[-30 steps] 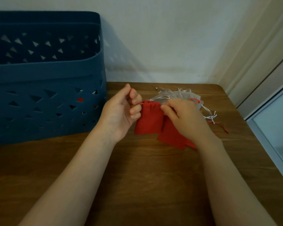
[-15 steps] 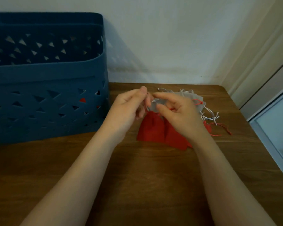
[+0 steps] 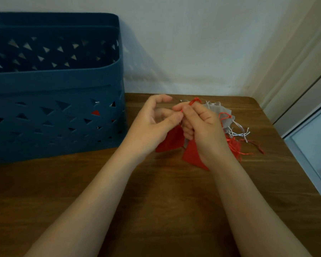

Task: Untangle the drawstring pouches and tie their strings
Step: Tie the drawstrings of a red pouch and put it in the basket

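A red drawstring pouch (image 3: 171, 140) hangs just above the wooden table (image 3: 156, 191) between my hands. My left hand (image 3: 152, 125) and my right hand (image 3: 202, 125) both pinch its red string (image 3: 192, 102), which loops up above my right fingers. A second red pouch (image 3: 192, 154) lies under my right wrist. Behind my right hand sits a heap of grey pouches (image 3: 222, 115) with white strings (image 3: 237, 132) and loose red strings (image 3: 252, 145) spreading to the right.
A large dark blue perforated basket (image 3: 54, 86) stands on the left of the table against the white wall, with something red showing through its holes. The table's right edge runs beside a window frame (image 3: 304, 136).
Both hands rose from the red pouch lying on the table and came together; the pouch now hangs from its string, and a red loop stands above my right fingers.
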`<action>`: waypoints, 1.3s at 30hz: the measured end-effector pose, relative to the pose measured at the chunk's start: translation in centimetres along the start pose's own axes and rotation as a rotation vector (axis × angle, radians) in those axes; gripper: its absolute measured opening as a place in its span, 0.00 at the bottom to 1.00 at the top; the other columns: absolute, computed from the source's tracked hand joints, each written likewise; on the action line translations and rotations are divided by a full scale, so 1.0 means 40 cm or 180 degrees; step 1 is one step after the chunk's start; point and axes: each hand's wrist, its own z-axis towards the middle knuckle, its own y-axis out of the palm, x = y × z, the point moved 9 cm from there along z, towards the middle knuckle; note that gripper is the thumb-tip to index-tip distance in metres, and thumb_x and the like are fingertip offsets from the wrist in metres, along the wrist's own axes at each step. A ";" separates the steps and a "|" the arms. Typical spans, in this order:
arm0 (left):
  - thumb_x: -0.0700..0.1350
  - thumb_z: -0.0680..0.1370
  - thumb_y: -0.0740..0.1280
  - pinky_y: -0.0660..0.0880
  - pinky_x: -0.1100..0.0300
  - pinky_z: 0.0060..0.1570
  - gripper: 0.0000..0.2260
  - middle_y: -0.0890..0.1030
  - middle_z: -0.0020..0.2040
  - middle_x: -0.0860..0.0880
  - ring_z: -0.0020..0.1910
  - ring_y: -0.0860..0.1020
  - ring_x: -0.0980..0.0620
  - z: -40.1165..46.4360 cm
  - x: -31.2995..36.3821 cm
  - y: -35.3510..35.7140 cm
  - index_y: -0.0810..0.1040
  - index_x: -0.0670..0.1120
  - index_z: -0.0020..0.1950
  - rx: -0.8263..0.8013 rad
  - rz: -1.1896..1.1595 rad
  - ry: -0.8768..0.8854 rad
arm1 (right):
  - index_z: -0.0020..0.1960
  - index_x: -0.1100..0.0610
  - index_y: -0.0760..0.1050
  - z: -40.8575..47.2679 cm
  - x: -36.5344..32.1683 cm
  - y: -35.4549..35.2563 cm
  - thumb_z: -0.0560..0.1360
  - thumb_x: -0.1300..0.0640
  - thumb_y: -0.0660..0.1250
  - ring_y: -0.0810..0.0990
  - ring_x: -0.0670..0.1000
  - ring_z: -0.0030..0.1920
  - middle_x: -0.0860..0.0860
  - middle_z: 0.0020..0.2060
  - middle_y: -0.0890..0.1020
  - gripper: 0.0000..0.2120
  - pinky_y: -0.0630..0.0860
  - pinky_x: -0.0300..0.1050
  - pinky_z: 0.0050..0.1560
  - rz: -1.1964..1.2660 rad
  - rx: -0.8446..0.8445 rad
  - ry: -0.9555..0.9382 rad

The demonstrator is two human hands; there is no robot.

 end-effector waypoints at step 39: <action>0.48 0.81 0.59 0.66 0.58 0.33 0.18 0.72 0.23 0.57 0.26 0.69 0.60 0.010 -0.032 -0.030 0.73 0.49 0.31 0.0180 0.1328 0.0016 | 0.49 0.55 0.81 -0.012 -0.050 0.041 0.75 0.58 0.65 0.79 0.48 0.45 0.49 0.42 0.83 0.06 0.74 0.47 0.49 -0.3274 -0.0696 -0.0684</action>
